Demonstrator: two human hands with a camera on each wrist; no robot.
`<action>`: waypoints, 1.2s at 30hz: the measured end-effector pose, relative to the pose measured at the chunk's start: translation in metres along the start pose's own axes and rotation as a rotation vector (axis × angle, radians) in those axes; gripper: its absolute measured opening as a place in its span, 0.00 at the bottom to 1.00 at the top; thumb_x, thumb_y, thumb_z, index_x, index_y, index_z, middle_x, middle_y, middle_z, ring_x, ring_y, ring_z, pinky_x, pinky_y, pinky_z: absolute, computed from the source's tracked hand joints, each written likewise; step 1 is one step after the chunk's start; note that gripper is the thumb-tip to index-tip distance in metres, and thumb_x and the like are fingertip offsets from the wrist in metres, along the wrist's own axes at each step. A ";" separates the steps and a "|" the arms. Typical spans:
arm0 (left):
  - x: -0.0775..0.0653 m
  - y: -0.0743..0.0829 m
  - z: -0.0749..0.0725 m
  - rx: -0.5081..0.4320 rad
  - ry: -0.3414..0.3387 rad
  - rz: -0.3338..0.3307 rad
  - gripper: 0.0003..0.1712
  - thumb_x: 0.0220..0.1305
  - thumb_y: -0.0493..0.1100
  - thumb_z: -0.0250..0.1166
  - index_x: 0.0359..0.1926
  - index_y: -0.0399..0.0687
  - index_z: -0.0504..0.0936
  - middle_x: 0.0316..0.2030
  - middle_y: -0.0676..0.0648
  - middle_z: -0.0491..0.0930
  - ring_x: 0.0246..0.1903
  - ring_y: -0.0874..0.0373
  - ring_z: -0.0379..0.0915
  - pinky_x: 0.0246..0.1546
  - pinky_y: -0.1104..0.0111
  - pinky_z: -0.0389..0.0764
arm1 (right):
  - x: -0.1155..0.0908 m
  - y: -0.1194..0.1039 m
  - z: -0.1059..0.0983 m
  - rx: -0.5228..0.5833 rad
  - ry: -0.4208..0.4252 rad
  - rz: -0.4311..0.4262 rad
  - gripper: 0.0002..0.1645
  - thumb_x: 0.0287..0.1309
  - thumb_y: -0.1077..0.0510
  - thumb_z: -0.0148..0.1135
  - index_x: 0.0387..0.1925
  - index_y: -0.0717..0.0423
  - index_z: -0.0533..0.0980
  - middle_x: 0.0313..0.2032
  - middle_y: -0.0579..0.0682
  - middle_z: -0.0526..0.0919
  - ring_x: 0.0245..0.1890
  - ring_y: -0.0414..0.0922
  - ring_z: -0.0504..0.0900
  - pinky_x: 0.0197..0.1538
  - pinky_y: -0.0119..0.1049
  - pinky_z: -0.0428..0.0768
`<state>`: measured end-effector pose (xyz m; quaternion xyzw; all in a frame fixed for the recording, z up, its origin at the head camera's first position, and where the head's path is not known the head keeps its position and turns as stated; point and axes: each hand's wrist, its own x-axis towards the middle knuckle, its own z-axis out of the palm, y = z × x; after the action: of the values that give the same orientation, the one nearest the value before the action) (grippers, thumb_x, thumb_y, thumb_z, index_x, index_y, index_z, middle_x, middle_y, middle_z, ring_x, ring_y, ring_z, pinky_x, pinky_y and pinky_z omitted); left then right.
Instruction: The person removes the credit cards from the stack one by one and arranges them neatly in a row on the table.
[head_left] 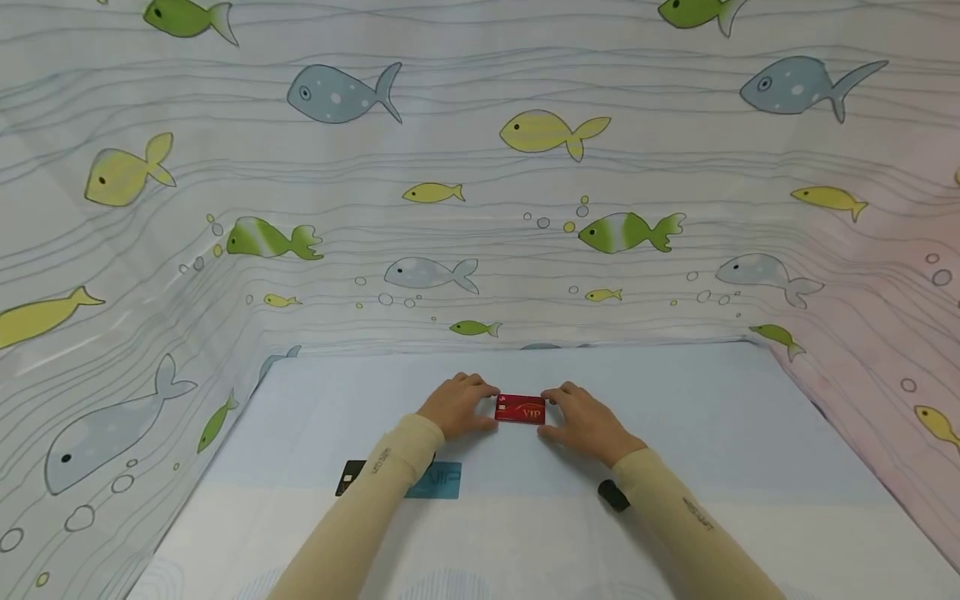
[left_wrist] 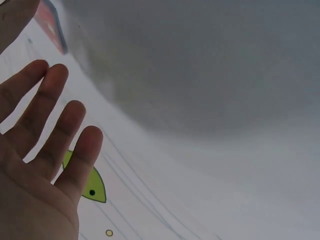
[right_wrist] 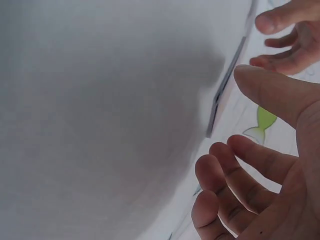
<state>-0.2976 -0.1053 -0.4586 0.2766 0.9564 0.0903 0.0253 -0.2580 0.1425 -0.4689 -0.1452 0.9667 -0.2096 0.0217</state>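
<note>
A red card (head_left: 517, 409) marked VIP lies flat on the light-coloured table in the head view, with a hand at each short side. My left hand (head_left: 461, 407) has its fingertips by the card's upper left corner and the thumb by the lower left. On the other side my right hand (head_left: 587, 423) mirrors it, fingers near the upper corner and thumb near the lower. Both wrist views show loosely bent fingers spread away from the thumb, with nothing pinched between. Whether any fingertip touches the card's edge is unclear.
A black card (head_left: 348, 479) and a blue card (head_left: 444, 481) lie partly hidden behind the left forearm. A dark device (head_left: 613, 495) sits at the right wrist. Fish-patterned cloth (head_left: 525, 242) rises behind the table (head_left: 675, 392) and along its sides.
</note>
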 end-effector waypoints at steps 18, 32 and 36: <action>0.016 0.006 0.001 0.019 -0.060 -0.030 0.34 0.59 0.60 0.74 0.64 0.56 0.80 0.55 0.50 0.79 0.53 0.53 0.73 0.59 0.57 0.75 | 0.016 -0.003 0.002 -0.063 -0.066 -0.009 0.42 0.55 0.42 0.75 0.65 0.58 0.74 0.55 0.55 0.75 0.52 0.50 0.73 0.57 0.49 0.79; 0.019 0.014 -0.009 0.014 -0.102 -0.028 0.31 0.58 0.57 0.75 0.62 0.55 0.83 0.50 0.51 0.79 0.48 0.55 0.74 0.53 0.59 0.77 | 0.019 -0.005 0.003 -0.086 -0.048 -0.021 0.36 0.57 0.43 0.75 0.62 0.57 0.77 0.52 0.54 0.77 0.49 0.50 0.74 0.55 0.48 0.80; 0.019 0.015 -0.009 0.012 -0.103 -0.037 0.31 0.58 0.57 0.75 0.61 0.55 0.83 0.49 0.51 0.79 0.47 0.56 0.74 0.52 0.59 0.77 | 0.019 -0.005 0.004 -0.087 -0.039 -0.031 0.35 0.57 0.44 0.75 0.61 0.57 0.78 0.51 0.54 0.77 0.49 0.50 0.74 0.55 0.48 0.80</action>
<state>-0.3069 -0.0844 -0.4465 0.2632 0.9593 0.0698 0.0743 -0.2747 0.1314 -0.4703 -0.1649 0.9719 -0.1649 0.0309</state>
